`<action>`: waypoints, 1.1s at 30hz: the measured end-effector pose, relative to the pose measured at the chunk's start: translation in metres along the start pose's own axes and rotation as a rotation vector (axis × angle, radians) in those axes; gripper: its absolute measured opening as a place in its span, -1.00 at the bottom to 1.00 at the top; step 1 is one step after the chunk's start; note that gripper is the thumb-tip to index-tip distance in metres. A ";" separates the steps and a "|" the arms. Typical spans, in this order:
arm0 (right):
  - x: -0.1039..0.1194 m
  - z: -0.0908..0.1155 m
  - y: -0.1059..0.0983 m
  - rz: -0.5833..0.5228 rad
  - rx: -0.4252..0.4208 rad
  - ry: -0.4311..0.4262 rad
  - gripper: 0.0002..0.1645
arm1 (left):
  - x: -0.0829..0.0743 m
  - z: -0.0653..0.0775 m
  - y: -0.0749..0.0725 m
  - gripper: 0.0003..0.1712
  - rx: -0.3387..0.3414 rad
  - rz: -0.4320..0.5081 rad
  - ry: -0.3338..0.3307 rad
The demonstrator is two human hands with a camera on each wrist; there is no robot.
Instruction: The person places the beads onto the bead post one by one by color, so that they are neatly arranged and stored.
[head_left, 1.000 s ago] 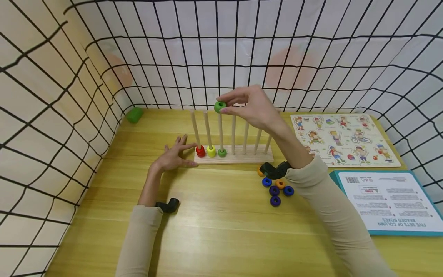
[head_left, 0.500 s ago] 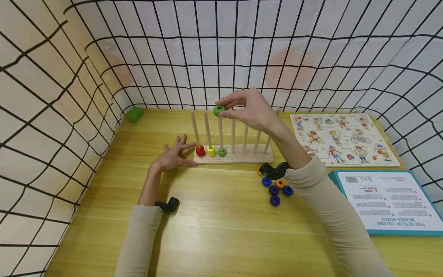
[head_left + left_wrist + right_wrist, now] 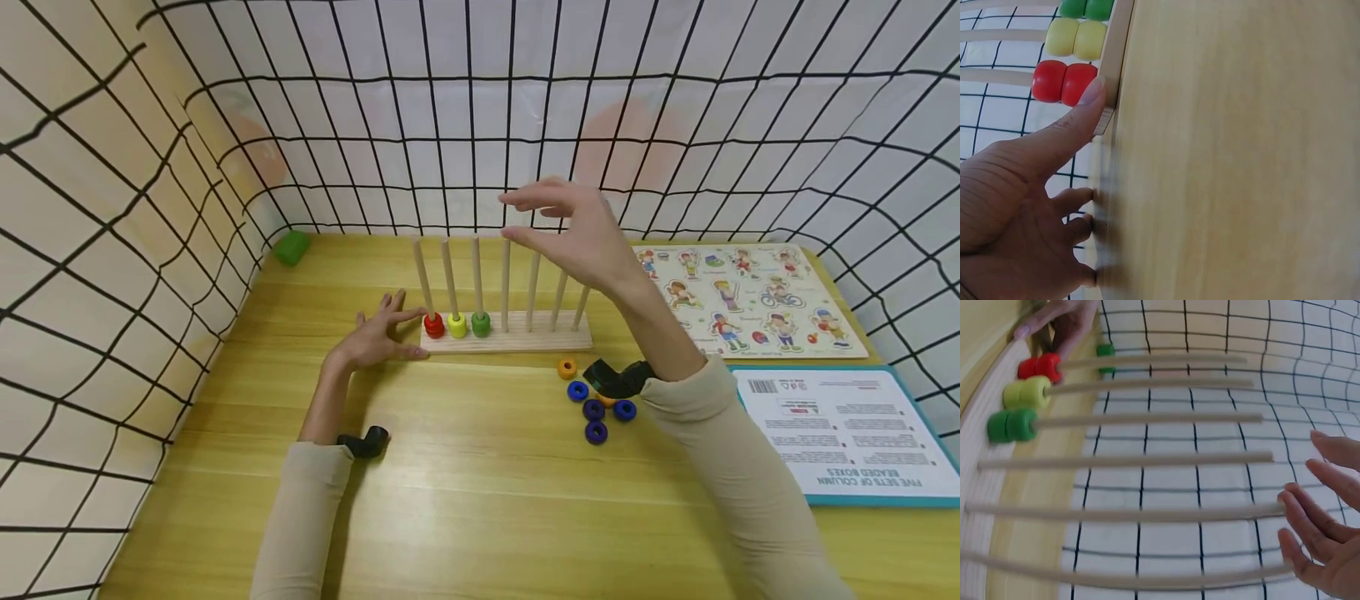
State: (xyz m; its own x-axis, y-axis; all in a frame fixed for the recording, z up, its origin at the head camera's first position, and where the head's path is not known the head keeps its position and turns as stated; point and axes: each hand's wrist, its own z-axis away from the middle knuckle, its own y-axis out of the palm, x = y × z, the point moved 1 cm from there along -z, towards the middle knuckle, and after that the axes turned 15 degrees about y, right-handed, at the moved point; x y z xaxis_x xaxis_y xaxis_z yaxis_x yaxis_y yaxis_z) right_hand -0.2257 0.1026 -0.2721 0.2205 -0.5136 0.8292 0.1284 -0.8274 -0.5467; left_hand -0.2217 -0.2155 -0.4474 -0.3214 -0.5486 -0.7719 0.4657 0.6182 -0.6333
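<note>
A wooden peg stand [image 3: 525, 343] with several upright pegs stands on the table. Its three leftmost pegs carry two red beads [image 3: 1063, 82], two yellow beads [image 3: 1075, 39] and two green beads [image 3: 1012, 425], one colour to each peg. My left hand [image 3: 377, 337] touches the stand's left end, thumb at the front edge, other fingers spread on the table. Above the pegs right of the green ones is my right hand [image 3: 573, 229], fingers apart and holding nothing. Loose orange [image 3: 567, 368], blue [image 3: 577, 391] and purple beads [image 3: 596, 432] lie below the right wrist, one orange partly hidden.
Black wire mesh [image 3: 450, 108] encloses the back and sides of the table. A green block [image 3: 292, 247] sits at the back left. On the right lie a picture puzzle board [image 3: 750, 300] and a teal-edged box [image 3: 847, 433] with printed text.
The right hand has let go of the green bead, which dropped down the third peg onto the other green one. That hand has moved right and slightly up; the left stays put.
</note>
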 end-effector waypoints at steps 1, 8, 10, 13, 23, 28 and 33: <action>-0.002 0.004 -0.004 -0.002 -0.025 -0.010 -0.55 | 0.000 0.000 0.000 -0.08 0.001 -0.001 0.001; -0.026 0.040 -0.034 -0.018 -0.178 0.007 -0.63 | -0.001 -0.001 -0.001 -0.08 0.000 -0.012 -0.002; -0.036 0.050 -0.040 -0.016 -0.191 0.023 -0.64 | 0.000 0.000 -0.002 -0.07 -0.002 -0.011 -0.003; -0.054 0.065 -0.045 0.004 -0.168 0.052 -0.63 | -0.001 0.002 -0.003 -0.08 -0.004 -0.009 -0.007; -0.119 0.112 -0.042 0.092 0.097 0.181 -0.61 | -0.001 0.005 -0.002 -0.09 -0.005 0.000 -0.009; -0.151 0.130 -0.030 0.095 0.242 0.260 -0.57 | -0.002 0.003 -0.002 -0.08 0.001 0.004 -0.007; -0.176 0.140 -0.019 0.099 0.315 0.342 -0.48 | -0.003 0.001 -0.001 -0.07 0.008 0.005 -0.007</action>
State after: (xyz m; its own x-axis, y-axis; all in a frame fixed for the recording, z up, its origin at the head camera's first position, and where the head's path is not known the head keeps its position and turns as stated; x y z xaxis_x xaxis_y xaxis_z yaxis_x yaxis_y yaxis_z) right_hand -0.1319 0.2403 -0.4235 -0.0780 -0.6755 0.7332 0.4217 -0.6888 -0.5897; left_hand -0.2205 -0.2147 -0.4439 -0.3138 -0.5493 -0.7745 0.4739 0.6162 -0.6291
